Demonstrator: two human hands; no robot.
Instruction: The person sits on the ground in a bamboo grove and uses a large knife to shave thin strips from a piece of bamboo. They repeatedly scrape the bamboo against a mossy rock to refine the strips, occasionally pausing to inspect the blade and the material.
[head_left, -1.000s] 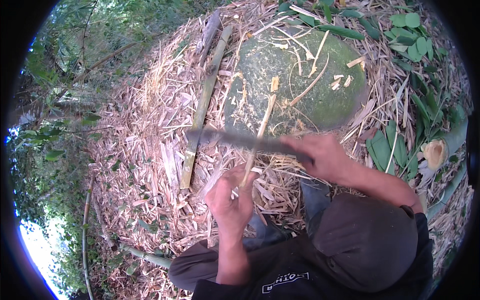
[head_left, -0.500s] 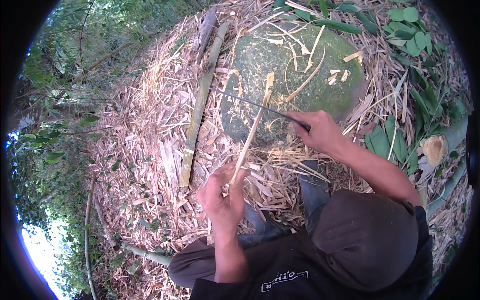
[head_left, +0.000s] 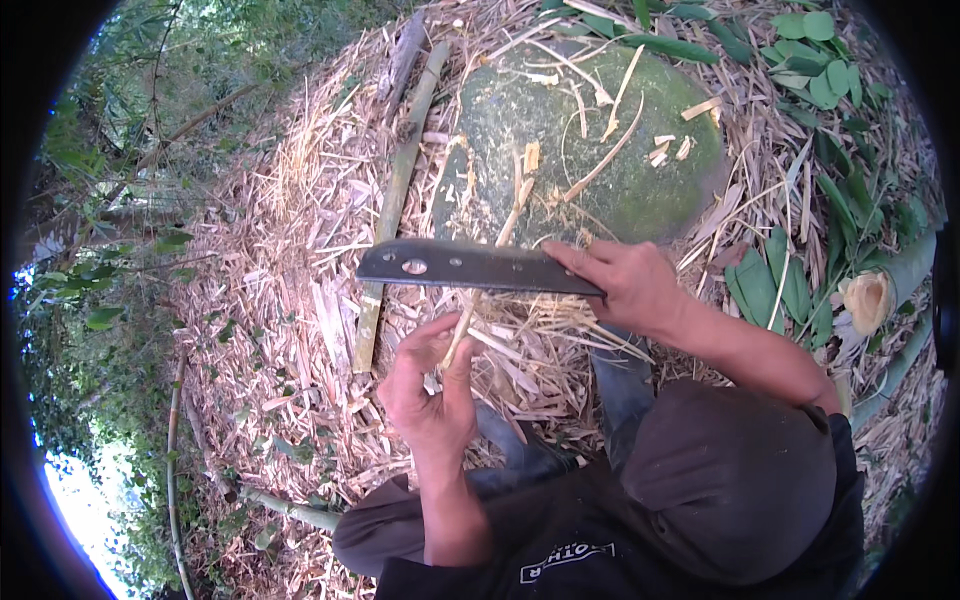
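Observation:
My left hand (head_left: 425,385) pinches the lower end of a thin, pale split stick (head_left: 515,213) that looks like bamboo. The stick slants up and away, its far end over a mossy boulder (head_left: 620,190). In my right hand (head_left: 640,287) is a machete (head_left: 450,266) with a broad dark blade pierced by several holes. The blade lies crosswise over the middle of the stick, its flat face showing and its tip to the left. It hides part of the stick, so I cannot tell whether its edge is cutting. My right fingers wrap the handle, which is mostly hidden.
A longer bamboo piece (head_left: 405,170) lies left of the boulder, beside a weathered grey log (head_left: 404,62). Shavings and dry strips (head_left: 300,230) cover the ground. Green leaves (head_left: 765,280) and a cut stem (head_left: 868,300) are at the right; shrubs stand at the left.
The machete has come down along the stick toward my left hand and turned from edge-on to show its flat face. My left hand has shifted slightly left, still on the stick.

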